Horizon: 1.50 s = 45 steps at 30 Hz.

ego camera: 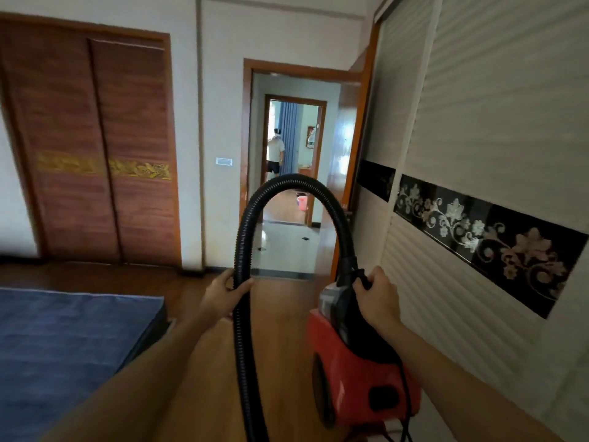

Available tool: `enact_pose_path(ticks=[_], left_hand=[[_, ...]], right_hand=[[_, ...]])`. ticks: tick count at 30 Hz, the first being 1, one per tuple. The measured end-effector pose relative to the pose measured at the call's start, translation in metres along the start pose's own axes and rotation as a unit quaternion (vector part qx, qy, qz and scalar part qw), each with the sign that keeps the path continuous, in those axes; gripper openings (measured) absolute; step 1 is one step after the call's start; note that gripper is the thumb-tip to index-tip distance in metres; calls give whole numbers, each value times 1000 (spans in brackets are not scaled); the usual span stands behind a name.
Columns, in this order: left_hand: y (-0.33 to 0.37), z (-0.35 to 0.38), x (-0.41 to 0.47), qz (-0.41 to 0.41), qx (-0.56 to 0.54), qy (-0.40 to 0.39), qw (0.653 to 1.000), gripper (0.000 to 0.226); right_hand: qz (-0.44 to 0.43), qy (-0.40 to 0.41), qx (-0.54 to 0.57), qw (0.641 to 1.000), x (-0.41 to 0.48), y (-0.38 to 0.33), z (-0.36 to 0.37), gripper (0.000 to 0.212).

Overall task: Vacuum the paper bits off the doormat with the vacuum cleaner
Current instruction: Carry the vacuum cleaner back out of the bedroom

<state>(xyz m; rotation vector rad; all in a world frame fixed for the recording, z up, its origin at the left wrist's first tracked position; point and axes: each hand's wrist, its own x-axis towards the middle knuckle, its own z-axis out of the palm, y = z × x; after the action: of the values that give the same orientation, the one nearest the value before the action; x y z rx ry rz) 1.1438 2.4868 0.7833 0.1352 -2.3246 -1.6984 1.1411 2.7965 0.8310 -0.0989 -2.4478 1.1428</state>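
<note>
Hands on the machine, both of them! Left hand (223, 295) curls tight round the black ribbed plastic hose (243, 231), which arches up high and drops back into the red plastic canister vacuum cleaner (360, 371). Right hand (377, 298) wraps the black carry handle (359, 276) on top, and the cleaner hangs from it low on the right, just beside the pale slatted wardrobe door (478, 138), over the brown wooden floor (280, 320). Blue-covered bed (63, 346) sits left; an open wood-framed doorway (247, 154) lies ahead.
</note>
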Motion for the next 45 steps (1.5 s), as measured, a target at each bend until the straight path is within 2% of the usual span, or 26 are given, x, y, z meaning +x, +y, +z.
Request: enact_pose_path(ticks=[5,8,12,21,27,30,32,39,45], left_hand=[[-12,-3,58,-29,12,18,999,31],[-26,-5,97,-38,16,20,999,36],[-55,-12,162,-61,20,31,997,32],[-77,-4,313,-64,26,49,996,40],[-84,-16,394,-82,17,98,992,42],[-96,-23,437,-94,31,122,988,43],[-104,-27,469,-110,31,135,984,51],[-121,-39,571,-122,80,199,969,52],[-140,-76,623,-137,109,240,955,34]], right_hand=[[-10,16,22,1000,62,2,55,19],[-12,-7,30,999,104,3,93,16],[-36,-22,51,998,165,3,145,29],[-41,-54,35,997,305,-25,233,12],[-81,-44,15,996,383,-43,295,14],[-78,-62,20,995,425,-46,337,14],[-73,-77,34,994,455,-49,369,15],[-111,-120,63,985,550,-65,475,16],[-140,-161,76,974,602,-98,556,18]])
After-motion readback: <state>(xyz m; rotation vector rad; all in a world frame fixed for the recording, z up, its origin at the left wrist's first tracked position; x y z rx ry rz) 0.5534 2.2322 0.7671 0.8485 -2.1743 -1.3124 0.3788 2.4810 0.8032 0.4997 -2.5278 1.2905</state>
